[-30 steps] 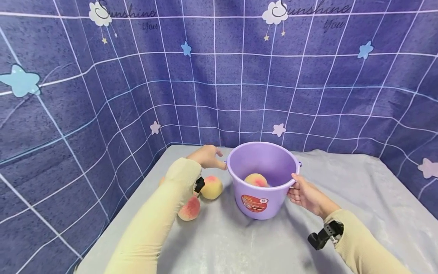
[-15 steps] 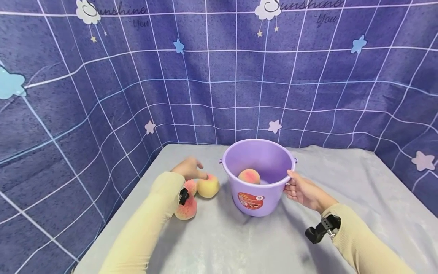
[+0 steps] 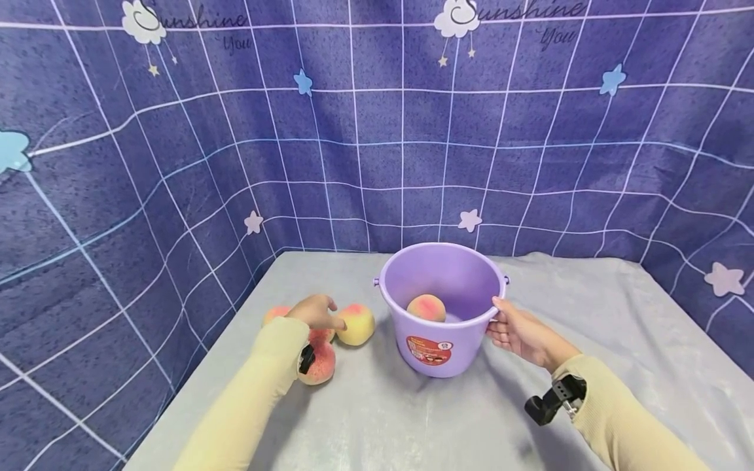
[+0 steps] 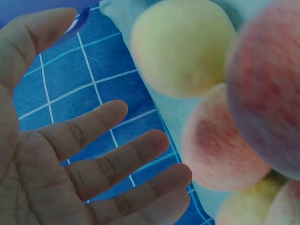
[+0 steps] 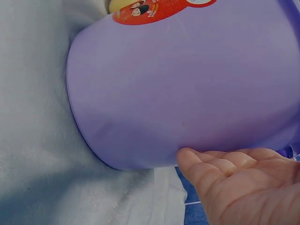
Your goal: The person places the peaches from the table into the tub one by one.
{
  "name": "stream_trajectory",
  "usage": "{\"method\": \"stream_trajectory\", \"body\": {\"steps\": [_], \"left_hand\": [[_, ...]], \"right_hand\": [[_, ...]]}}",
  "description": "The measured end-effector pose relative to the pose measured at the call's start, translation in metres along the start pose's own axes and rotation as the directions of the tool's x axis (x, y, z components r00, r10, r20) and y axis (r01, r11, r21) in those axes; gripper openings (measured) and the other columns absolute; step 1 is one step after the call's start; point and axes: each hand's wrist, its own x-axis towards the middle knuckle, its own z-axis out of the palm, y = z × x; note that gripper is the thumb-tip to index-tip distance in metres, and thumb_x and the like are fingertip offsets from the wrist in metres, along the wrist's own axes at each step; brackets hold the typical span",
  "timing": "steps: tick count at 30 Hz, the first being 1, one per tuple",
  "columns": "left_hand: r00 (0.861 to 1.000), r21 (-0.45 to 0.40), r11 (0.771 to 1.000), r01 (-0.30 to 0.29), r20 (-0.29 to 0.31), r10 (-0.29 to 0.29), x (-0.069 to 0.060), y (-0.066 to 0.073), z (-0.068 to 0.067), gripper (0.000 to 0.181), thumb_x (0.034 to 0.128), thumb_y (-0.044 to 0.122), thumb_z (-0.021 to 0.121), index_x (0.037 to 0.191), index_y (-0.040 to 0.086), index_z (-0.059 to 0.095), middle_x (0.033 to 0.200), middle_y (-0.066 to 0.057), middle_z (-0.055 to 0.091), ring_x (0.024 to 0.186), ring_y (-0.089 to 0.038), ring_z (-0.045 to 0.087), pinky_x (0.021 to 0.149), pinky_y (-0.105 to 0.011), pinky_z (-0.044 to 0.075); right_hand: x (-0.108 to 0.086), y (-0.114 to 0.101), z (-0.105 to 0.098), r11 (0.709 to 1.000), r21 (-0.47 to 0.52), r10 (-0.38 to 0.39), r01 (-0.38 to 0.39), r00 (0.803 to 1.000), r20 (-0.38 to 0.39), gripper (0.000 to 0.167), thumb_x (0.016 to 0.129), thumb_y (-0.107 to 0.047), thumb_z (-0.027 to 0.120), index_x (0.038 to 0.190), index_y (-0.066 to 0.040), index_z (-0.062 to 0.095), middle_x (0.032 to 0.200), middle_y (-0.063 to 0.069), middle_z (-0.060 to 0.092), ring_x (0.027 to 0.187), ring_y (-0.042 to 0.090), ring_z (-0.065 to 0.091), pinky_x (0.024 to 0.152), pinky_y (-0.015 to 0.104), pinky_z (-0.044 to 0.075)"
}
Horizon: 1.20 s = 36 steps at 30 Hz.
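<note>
- Two cream knitted sleeves [image 3: 633, 415] reach in, each with a black wrist device [image 3: 556, 399].
- One left hand [image 3: 315, 313], fingers spread and nearly straight, holds nothing beside the peaches; its palm shows only in the left wrist view.
- Four round, fuzzy red-and-yellow peaches [image 3: 318, 366] lie left of the bucket on the grey cloth-covered tabletop [image 3: 377, 418].
- One right hand [image 3: 521, 333] grips the rim of one upright purple plastic bucket [image 3: 465, 350], fingers curled outside.
- A fifth peach [image 3: 427, 308] sits inside, visible only in the head view.
- Behind hangs blue-purple gridded fabric [image 3: 377, 163].
</note>
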Motion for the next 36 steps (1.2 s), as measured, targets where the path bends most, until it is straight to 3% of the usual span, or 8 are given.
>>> {"method": "stream_trajectory", "body": {"steps": [7,11,15,20,29,36], "left_hand": [[0.997,-0.04,0.996,0.077,0.003,-0.077,-0.01,-0.01,0.004,0.053,0.0766,0.027,0.075,0.114,-0.007,0.061,0.11,-0.018,0.064,0.096,-0.027,0.058,0.085,-0.04,0.049],[0.996,-0.048,0.995,0.09,-0.007,-0.09,-0.017,-0.013,0.006,0.051,0.0761,0.026,0.074,0.113,-0.006,0.06,0.105,-0.015,0.064,0.088,-0.023,0.056,0.079,-0.037,0.049],[0.996,-0.049,0.995,0.089,-0.009,-0.089,-0.023,-0.018,0.006,0.045,0.0754,0.024,0.075,0.106,-0.006,0.061,0.094,-0.011,0.062,0.079,-0.021,0.054,0.072,-0.034,0.049],[0.99,-0.126,0.982,0.142,0.024,-0.14,-0.027,-0.023,0.01,0.038,0.0791,0.022,0.075,0.099,-0.004,0.056,0.078,-0.012,0.058,0.061,-0.023,0.056,0.058,-0.032,0.048],[0.996,-0.105,0.99,0.091,0.005,-0.091,-0.026,-0.022,0.028,0.033,0.072,0.02,0.077,0.092,-0.001,0.062,0.083,-0.006,0.061,0.073,-0.018,0.054,0.065,-0.032,0.049],[0.995,-0.094,0.991,0.094,-0.017,-0.096,-0.033,-0.025,0.037,0.034,0.0715,0.013,0.074,0.1,-0.003,0.064,0.093,-0.012,0.063,0.078,-0.022,0.055,0.071,-0.036,0.049]], "right_hand": [[-0.002,-0.001,0.001,1.0,0.01,0.0,0.0,1.0,-0.015,0.088,0.101,-0.051,0.022,0.138,0.025,0.0,0.143,0.044,0.004,0.134,0.052,0.013,0.109,0.053,0.018],[-0.001,-0.002,0.001,1.0,0.015,0.002,-0.002,1.0,-0.019,0.086,0.101,-0.05,0.021,0.138,0.025,-0.001,0.143,0.044,0.003,0.135,0.052,0.012,0.11,0.053,0.017],[0.001,-0.003,0.002,1.0,0.021,0.002,-0.001,1.0,-0.02,0.085,0.102,-0.049,0.021,0.138,0.025,-0.001,0.143,0.044,0.003,0.135,0.052,0.012,0.11,0.053,0.017],[0.001,-0.004,0.002,1.0,0.025,0.0,0.0,1.0,-0.027,0.085,0.101,-0.049,0.02,0.138,0.025,-0.001,0.144,0.044,0.004,0.135,0.052,0.012,0.11,0.053,0.017],[-0.001,-0.004,0.002,0.999,0.033,0.001,0.001,0.999,-0.046,0.083,0.102,-0.047,0.021,0.139,0.025,0.0,0.144,0.044,0.004,0.135,0.051,0.013,0.11,0.052,0.017],[-0.001,-0.003,0.006,1.0,0.016,0.004,-0.003,0.999,-0.042,0.082,0.102,-0.047,0.02,0.139,0.024,0.002,0.145,0.043,0.007,0.136,0.05,0.015,0.11,0.052,0.019]]}}
